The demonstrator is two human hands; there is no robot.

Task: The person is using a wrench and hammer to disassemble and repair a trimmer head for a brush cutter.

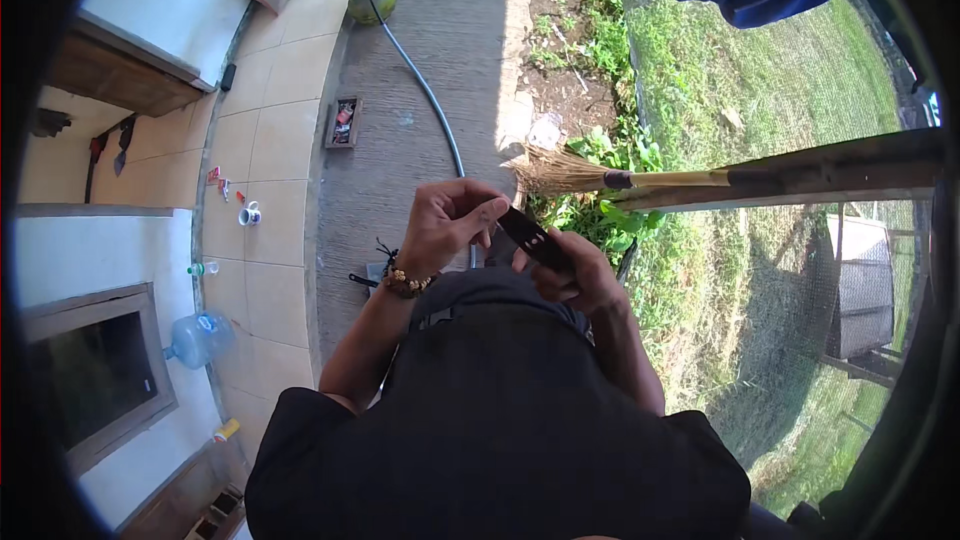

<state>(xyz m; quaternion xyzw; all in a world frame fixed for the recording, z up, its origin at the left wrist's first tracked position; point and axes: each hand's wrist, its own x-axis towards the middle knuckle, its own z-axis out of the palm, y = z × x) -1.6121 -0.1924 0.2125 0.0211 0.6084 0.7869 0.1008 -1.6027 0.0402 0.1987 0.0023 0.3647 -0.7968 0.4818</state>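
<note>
Above my lap, a dark flat metal bar with small holes in it is held tilted between both hands. My left hand, with a beaded bracelet at the wrist, pinches the bar's upper left end between thumb and fingers. Around its lower right end my right hand is closed, with some fingertips hidden beneath. Past the bar, a bluish-grey hose runs along the ground from a green gas cylinder toward my knees. Beside my left wrist lies a black-handled item, partly covered by my arm.
A wooden box of small items stands by the tiled ledge. On the ledge are a mug and a large blue water jug. At right, a broom lies near a wooden post and mesh fencing.
</note>
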